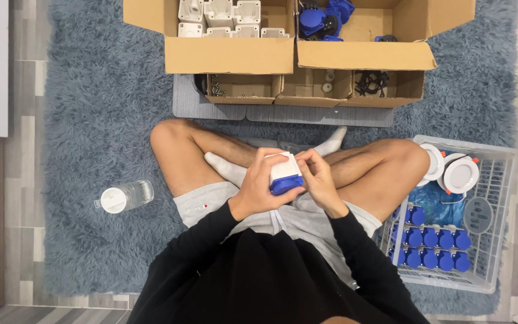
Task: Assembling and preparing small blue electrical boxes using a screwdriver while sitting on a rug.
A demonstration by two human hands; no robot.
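So the person's sitting cross-legged on a shaggy blue-grey rug point(91, 108), holding a white and blue plastic socket point(284, 174) right over the lap. The left hand point(258, 187) is wrapped around its left side, fingers curled snug against it. The right hand point(318, 177) is on the other side, fingertips pinched onto the top right corner, so both hands have a grip on it.

Around them: 2 big open cardboard boxes up front, the left box point(229, 55) full of white plastic housings point(220, 17), the right box point(364, 55) with some blue parts point(325, 18). Just below those sit 3 small cardboard trays point(307, 87) with screws and black bits, all on a grey mat point(187, 102).

On the person's right, touching the knee, a white wire basket point(499, 174) holds rows of finished blue sockets point(430, 247) plus 2 round white fittings point(460, 174). On the left, well apart, a clear water bottle point(124, 197) lies on its side. Nothing sits between the hands and the boxes except the crossed legs and socked feet.
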